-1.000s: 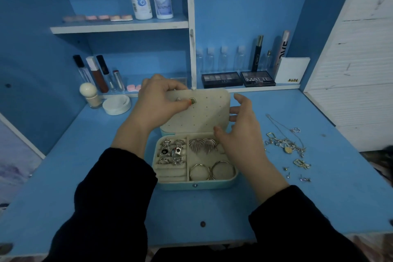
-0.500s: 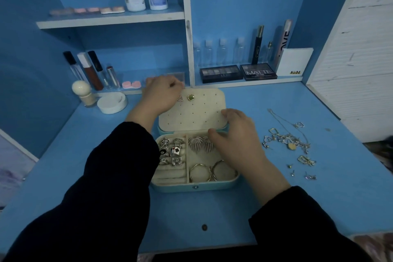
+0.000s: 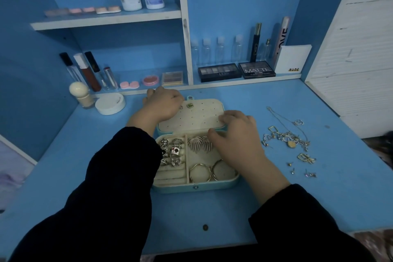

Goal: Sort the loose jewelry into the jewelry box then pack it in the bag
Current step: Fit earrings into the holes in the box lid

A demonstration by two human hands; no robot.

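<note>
The open jewelry box [image 3: 195,187] sits mid-way across the desk [image 3: 308,202], with the loose jewelry [image 3: 287,138] to its right. The left hand [image 3: 163,106] covers the far-left corner of the lid [image 3: 197,117], and its knuckles kinda hide whether it's gripping anything. The right hand [image 3: 237,134] pinches the lid at its near-right edge.

Both forearms reach forward in dark sleeves [image 3: 110,187], wrists bare. Left hand [image 3: 163,105]: back up, fingers [image 3: 161,91] curled over the far left corner of the lid [image 3: 197,118]. Right hand [image 3: 236,134]: palm down, fingers bent, tips on the lid's near right edge, thumb pointing left; grip unclear.
</note>
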